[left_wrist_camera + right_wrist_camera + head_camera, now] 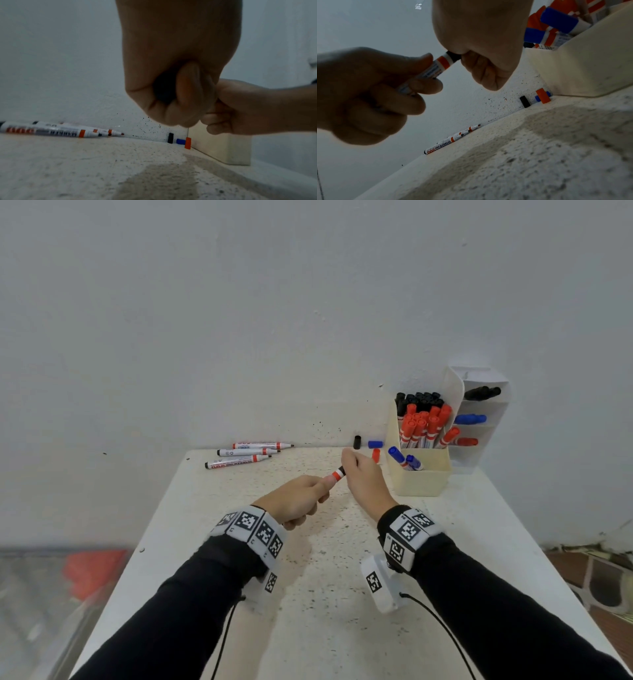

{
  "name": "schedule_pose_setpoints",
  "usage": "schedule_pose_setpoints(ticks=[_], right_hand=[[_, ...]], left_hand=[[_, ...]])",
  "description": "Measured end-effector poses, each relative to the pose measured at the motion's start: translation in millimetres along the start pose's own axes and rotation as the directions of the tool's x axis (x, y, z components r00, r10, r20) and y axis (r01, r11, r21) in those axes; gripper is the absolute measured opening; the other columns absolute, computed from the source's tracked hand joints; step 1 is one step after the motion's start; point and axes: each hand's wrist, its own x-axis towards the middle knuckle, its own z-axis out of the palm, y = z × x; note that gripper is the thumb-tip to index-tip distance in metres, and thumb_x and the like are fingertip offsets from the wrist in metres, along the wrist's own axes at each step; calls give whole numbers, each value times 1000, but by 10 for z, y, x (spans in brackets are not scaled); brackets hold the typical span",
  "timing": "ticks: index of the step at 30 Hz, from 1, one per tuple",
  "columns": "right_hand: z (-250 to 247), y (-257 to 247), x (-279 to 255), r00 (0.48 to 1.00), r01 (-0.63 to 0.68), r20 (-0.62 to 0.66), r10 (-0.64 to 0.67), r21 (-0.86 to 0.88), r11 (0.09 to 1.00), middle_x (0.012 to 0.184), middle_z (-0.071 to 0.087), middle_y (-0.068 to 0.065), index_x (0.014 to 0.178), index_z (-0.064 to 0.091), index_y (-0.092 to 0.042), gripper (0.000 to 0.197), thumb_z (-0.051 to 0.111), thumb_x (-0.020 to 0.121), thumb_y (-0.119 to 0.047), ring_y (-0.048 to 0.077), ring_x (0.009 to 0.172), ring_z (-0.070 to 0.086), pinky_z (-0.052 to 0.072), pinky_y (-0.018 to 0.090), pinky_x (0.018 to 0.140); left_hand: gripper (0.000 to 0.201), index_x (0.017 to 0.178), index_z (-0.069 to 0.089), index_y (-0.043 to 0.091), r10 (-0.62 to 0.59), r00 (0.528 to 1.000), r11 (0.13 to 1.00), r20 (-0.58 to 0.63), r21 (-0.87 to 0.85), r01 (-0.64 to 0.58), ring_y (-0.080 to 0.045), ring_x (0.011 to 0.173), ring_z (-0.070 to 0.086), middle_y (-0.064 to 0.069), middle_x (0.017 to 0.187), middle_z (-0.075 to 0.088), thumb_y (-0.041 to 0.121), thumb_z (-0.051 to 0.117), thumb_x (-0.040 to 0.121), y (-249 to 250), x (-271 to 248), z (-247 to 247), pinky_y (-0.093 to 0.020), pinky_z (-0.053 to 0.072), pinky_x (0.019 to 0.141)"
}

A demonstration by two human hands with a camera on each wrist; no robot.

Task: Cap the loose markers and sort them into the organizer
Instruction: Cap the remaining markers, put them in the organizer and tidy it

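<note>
Marker [337,474] gripped in the left hand [297,501] slants up-right into the right hand [363,481], whose curled fingers pinch its black cap [453,55].

— What is in front of the person?

— A speckled white surface [325,577] against a pale wall. The left hand [294,503] grips a marker [337,474]; the right hand [363,481] closes over its dark tip end.

— And around them?

— Three uncapped markers [246,455] lie at the far left edge. A black cap [357,442], a blue cap [375,444] and a red cap [376,455] sit near a cream organizer [423,477] full of capped markers.
</note>
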Motion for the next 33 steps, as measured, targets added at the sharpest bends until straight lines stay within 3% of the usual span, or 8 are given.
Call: schedule_pose_setpoints(ticks=[3, 6, 8, 10, 15, 20, 24, 33], right_hand=[[6, -57, 62, 1000, 29, -10, -29, 12, 1000, 57, 38, -4, 63, 39, -20, 36, 43, 96, -32, 11, 54, 36, 31, 24, 55], [-19, -152, 169, 998, 59, -32, -58, 54, 997, 67, 56, 2, 75, 49, -17, 25, 53, 92, -34, 13, 55, 49, 40, 25, 56], [-68, -243, 236, 989, 130, -79, -127, 29, 991, 80, 63, 7, 90, 56, -12, 15, 55, 92, -26, 16, 63, 57, 48, 26, 61], [-161, -339, 315, 965, 216, -152, -214, -6, 976, 87, 63, 5, 103, 60, -8, 15, 56, 91, -17, 16, 71, 60, 52, 26, 69], [-610, -579, 565, 838, 377, -312, -448, -262, 888, 102, 59, 2, 119, 56, -3, 26, 45, 96, -10, 6, 88, 55, 40, 6, 77], [-1056, -626, 812, 747, 365, -418, -517, -391, 845, 108, 56, 6, 118, 54, -4, 26, 38, 98, -8, 6, 94, 51, 37, 0, 77], [-1209, -529, 941, 749, 332, -394, -532, -472, 817, 111, 57, 11, 116, 54, -3, 26, 37, 98, -8, 13, 96, 54, 39, 14, 80], [-1232, -463, 1037, 816, 284, -294, -498, -547, 788, 117, 57, 7, 115, 55, -10, 28, 35, 97, -4, 16, 106, 55, 44, 27, 85]], left_hand=[[44, 79, 45, 19, 55, 997, 992, -57, 114, -48, -13, 47, 40, 1, 64, 44, 56, 27, 94, -36, 84, -64, -22, 36, 45], [50, 102, 56, 23, 128, 982, 986, -136, 120, -112, -16, 76, 57, 0, 88, 59, 56, 20, 94, -49, 151, -156, -28, 44, 73], [59, 127, 51, 21, 132, 973, 981, -192, 165, -101, -19, 111, 53, -3, 122, 56, 53, 13, 95, -102, 218, -264, -35, 37, 98], [55, 136, 44, 13, 84, 957, 964, -277, 264, -8, -23, 129, 41, -7, 141, 44, 43, 16, 100, -248, 324, -429, -36, 28, 108], [45, 139, 36, 16, -130, 869, 775, -477, 498, 389, -28, 132, 35, -9, 147, 30, 35, 30, 98, -644, 529, -817, -43, 32, 107], [47, 143, 24, 20, -103, 829, 676, -549, 573, 464, -21, 134, 33, -2, 148, 32, 28, 31, 97, -837, 637, -1007, -40, 26, 110], [40, 136, 36, 22, -61, 817, 629, -573, 614, 477, -20, 124, 42, 0, 137, 41, 19, 31, 96, -911, 696, -1009, -36, 35, 102], [30, 123, 51, 27, 1, 808, 612, -589, 639, 465, -19, 122, 38, 1, 128, 45, 28, 33, 98, -932, 767, -955, -35, 35, 99]])
